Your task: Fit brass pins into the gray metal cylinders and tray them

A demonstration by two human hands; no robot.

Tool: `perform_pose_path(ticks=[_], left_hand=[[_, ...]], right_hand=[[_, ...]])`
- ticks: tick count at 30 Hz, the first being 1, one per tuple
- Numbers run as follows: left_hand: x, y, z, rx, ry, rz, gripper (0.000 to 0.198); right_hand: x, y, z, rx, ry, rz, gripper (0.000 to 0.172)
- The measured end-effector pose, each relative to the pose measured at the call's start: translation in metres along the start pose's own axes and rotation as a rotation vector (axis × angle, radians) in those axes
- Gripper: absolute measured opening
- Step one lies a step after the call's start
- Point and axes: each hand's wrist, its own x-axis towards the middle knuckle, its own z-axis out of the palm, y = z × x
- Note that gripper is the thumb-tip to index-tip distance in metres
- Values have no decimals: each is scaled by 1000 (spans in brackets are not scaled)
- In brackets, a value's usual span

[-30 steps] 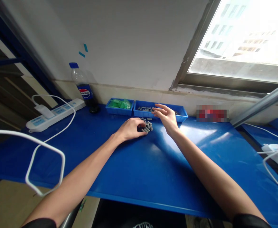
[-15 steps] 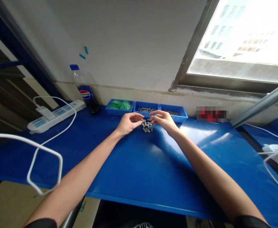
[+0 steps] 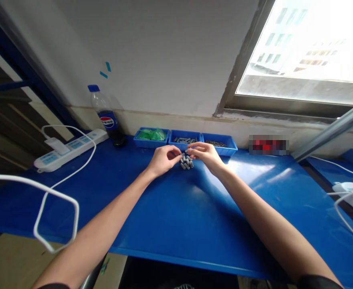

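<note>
A small heap of grey cylindrical parts [image 3: 187, 162] lies on the blue table [image 3: 176, 208], just in front of three blue trays. My left hand [image 3: 163, 159] hovers at the heap's left side, thumb and forefinger pinched on one small grey part. My right hand [image 3: 204, 155] is at the heap's right, its fingers pinched together toward the left hand's fingertips; what it holds is too small to make out. Both sets of fingertips nearly meet above the heap.
The left tray [image 3: 151, 136] holds green bags, the middle tray [image 3: 184, 139] grey parts, the right tray [image 3: 219, 143] dark thin pieces. A cola bottle [image 3: 107, 116] and a white power strip [image 3: 70, 148] with its cable stand at the left. A white device [image 3: 352, 196] lies at the right edge.
A second ago my left hand lay on the heap and my right hand was open over the middle tray. Both have since come together in pinches above the heap.
</note>
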Motion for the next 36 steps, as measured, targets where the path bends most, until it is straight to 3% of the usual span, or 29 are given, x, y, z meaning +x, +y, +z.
perform_pose_path(ticks=[4,6,15,18,24,27,32,36], left_hand=[[-4,1,-5,220,-251,206,18],[-5,2,-5,271,-318,251,17],[-4,-1,-7,373,-375,244,17],[-3,0,-6,311,-304,238,18],[-1,3,3,11,-3,67,18],[-2,5,6,-81,100,19,24],[-3,6,5,-90,105,18,24],[-3,5,7,-93,63,17,20]], right_hand=[[2,-6,-3,21,122,-89,51],[2,-7,-4,21,146,-93,53],[2,0,-5,-3,121,-44,42],[2,-1,-6,-20,118,-42,40],[2,-2,-7,-71,71,-10,29],[1,-3,-5,-32,-10,51,33],[-4,-4,-2,3,-162,68,42],[-6,-5,-3,-27,-190,43,39]])
